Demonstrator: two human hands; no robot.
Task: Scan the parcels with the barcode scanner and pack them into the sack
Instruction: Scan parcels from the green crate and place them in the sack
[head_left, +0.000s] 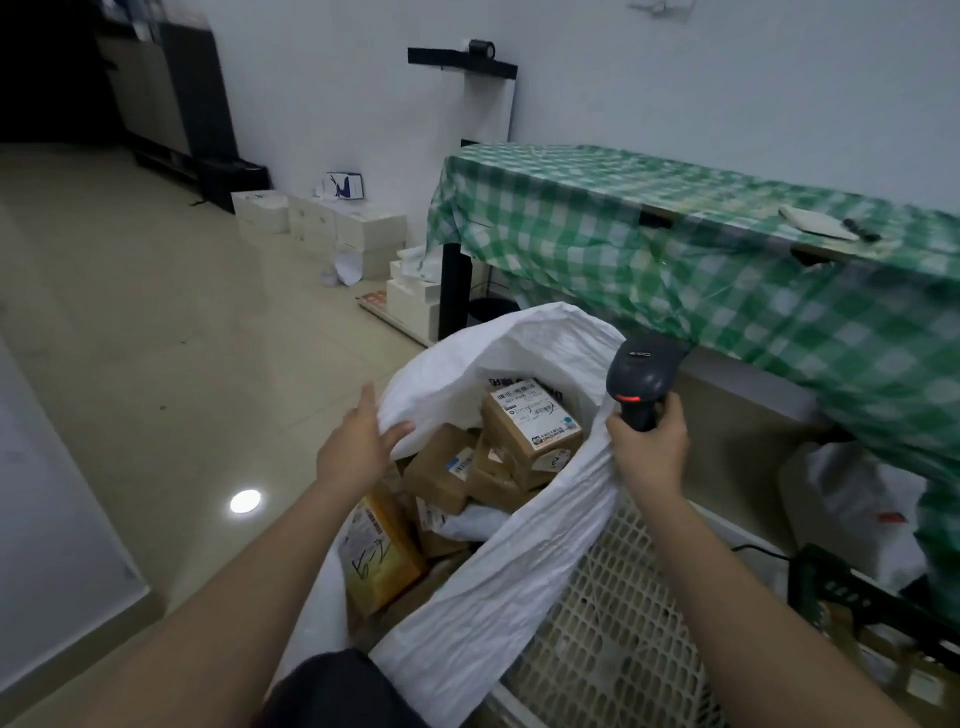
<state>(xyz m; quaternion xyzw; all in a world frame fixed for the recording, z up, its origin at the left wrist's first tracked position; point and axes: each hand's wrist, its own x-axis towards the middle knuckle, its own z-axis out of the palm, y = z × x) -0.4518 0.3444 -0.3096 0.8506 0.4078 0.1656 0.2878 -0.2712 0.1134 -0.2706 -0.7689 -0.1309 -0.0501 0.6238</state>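
Mostly packed: several parcels (530, 431) lie in sack (498, 571) between hands; left hand (358, 447) spread at rim, right hand (649, 441) grips scanner (639, 379).

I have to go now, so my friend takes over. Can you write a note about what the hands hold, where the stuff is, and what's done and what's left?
Left hand: open, fingers resting on the sack's left rim.
Right hand: grips the barcode scanner and bunches the sack's right rim.
Already in the sack: several brown parcels and a yellow box.
The sack leans on a white mesh basket.
Left: no unpacked parcels show here; look around for more, scan and pack them.
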